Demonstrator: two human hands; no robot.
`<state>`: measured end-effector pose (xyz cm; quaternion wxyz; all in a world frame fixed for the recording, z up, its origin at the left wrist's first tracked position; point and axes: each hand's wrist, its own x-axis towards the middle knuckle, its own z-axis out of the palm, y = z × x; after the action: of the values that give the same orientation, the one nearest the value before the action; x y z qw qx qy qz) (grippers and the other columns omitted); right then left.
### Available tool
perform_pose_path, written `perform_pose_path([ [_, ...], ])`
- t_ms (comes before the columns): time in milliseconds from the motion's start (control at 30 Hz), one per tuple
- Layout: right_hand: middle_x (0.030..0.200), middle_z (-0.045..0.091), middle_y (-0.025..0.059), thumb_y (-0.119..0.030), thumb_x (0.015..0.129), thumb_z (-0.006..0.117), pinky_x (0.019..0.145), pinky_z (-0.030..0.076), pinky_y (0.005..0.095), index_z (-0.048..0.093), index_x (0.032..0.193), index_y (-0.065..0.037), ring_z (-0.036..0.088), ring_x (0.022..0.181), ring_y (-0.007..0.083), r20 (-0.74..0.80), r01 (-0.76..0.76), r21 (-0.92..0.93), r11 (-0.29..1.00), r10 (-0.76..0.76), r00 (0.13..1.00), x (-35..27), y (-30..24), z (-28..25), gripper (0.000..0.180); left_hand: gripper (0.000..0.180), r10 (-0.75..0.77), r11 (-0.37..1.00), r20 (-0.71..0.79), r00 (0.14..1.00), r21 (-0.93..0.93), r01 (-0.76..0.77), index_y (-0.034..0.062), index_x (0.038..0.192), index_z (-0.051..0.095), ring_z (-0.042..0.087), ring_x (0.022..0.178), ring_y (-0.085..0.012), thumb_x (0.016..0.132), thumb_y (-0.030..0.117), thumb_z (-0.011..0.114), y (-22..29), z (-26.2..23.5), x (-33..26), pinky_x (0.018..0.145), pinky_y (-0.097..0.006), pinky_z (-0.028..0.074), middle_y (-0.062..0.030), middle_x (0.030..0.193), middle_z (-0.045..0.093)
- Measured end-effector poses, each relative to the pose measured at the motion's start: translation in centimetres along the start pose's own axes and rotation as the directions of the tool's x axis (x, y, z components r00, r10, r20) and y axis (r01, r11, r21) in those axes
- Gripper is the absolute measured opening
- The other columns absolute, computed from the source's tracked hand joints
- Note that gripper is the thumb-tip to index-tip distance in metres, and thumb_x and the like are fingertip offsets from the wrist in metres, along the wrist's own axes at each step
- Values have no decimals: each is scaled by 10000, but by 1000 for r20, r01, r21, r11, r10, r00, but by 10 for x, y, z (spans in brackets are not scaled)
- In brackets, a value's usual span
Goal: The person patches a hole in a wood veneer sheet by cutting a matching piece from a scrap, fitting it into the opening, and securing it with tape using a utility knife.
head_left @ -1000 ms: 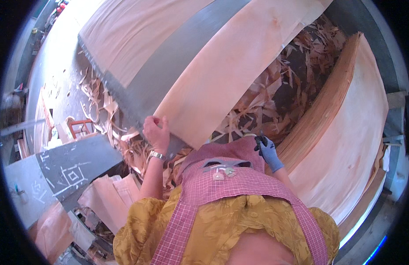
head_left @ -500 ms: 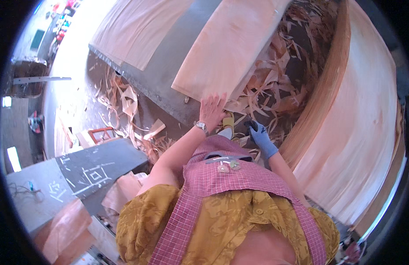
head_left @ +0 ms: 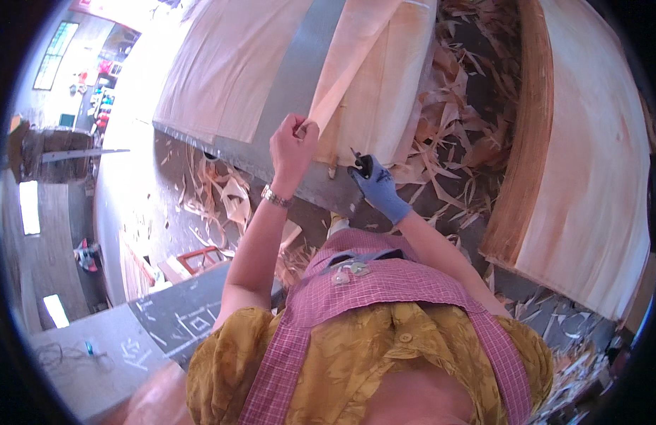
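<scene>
My left hand (head_left: 292,145) is bare and closed on the near end of a long thin strip of wood veneer (head_left: 346,67) that runs up and away from it. The strip lifts off a pale veneer sheet (head_left: 388,92) lying on a grey metal table (head_left: 300,78). My right hand (head_left: 374,185), in a blue glove, grips a small dark tool (head_left: 362,164) at the sheet's near edge, just right of my left hand. A watch sits on my left wrist.
A second veneer sheet (head_left: 229,64) covers the table's left part. A thick stack of veneer sheets (head_left: 583,163) stands at the right. Veneer scraps (head_left: 459,142) litter the floor between them and under the table. A grey chalk-marked board (head_left: 165,319) lies at lower left.
My left hand rose from the sheet's near edge and now pinches a strip peeled off it. My gloved right hand moved up to the sheet edge. The view swung, bringing the table closer.
</scene>
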<state>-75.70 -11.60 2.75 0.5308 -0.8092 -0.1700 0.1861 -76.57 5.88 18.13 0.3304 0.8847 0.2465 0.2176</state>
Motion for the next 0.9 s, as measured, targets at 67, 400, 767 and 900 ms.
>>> perform_pose_path([
  [67,915,683,196,-361,870,689,771,519,486,564,1044,-44,658,897,403,-93,-40,-130,991,28,995,28,-24,24,382,143,22,998,84,996,-59,-17,8,845,623,560,558,-99,857,150,636,-11,-10,10,556,-286,460,-60,592,565],
  [400,1006,672,214,-351,793,753,780,519,502,513,1184,-63,650,929,428,-316,-185,-195,963,116,941,23,-14,79,542,132,282,834,526,802,-548,66,11,851,574,495,660,-11,897,104,654,-25,-47,56,565,-207,416,42,696,566],
  [767,1084,687,177,-149,856,622,772,535,460,428,1409,-109,676,928,381,-568,-371,-29,928,290,770,-109,-42,138,587,153,631,756,585,509,-610,-237,41,849,555,649,693,-385,848,169,639,81,44,36,617,-448,509,-178,718,651],
  [900,1153,671,180,-120,847,628,799,536,440,339,1481,-66,675,987,352,-588,-431,-6,902,345,731,-101,-84,125,698,153,644,763,626,439,-566,-312,42,853,566,648,719,-393,835,179,631,108,116,6,643,-470,507,-188,721,649],
])
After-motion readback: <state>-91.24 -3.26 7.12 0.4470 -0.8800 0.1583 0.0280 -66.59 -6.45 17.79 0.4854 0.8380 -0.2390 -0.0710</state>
